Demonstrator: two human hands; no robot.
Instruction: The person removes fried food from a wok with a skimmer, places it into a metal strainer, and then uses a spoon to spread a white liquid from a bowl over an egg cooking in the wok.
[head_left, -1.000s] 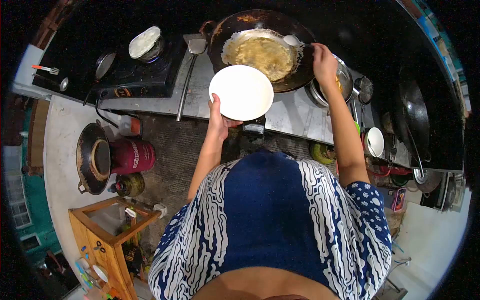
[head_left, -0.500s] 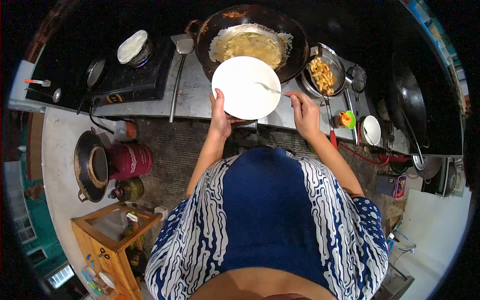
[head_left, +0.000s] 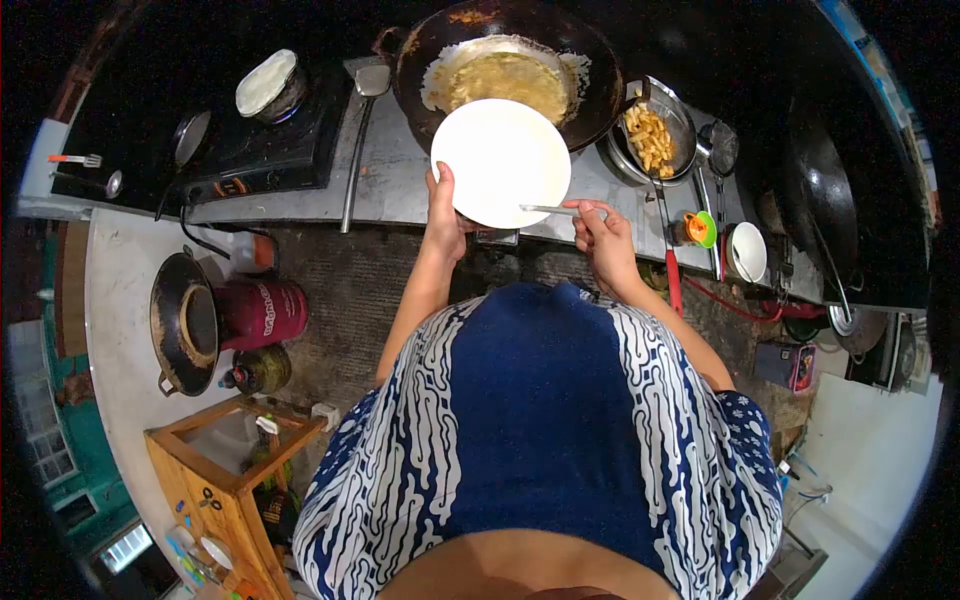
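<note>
Steel counter (head_left: 390, 190), wok (head_left: 505, 70), dark kitchen

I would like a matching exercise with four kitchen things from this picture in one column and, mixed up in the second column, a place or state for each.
1. white plate
2. spoon
3. wok
4. gas cylinder

a. lying on the floor
b. held in the left hand
c. holding yellow food
d. held in the right hand

Pairs: 1-b, 2-d, 3-c, 4-a

White plate (head_left: 500, 160); black wok (head_left: 505, 65) with yellow egg (head_left: 505, 80); grey bench (head_left: 390, 190); red gas cylinder (head_left: 262, 312); blue shirt (head_left: 540, 450) with white batik swirls.
</note>
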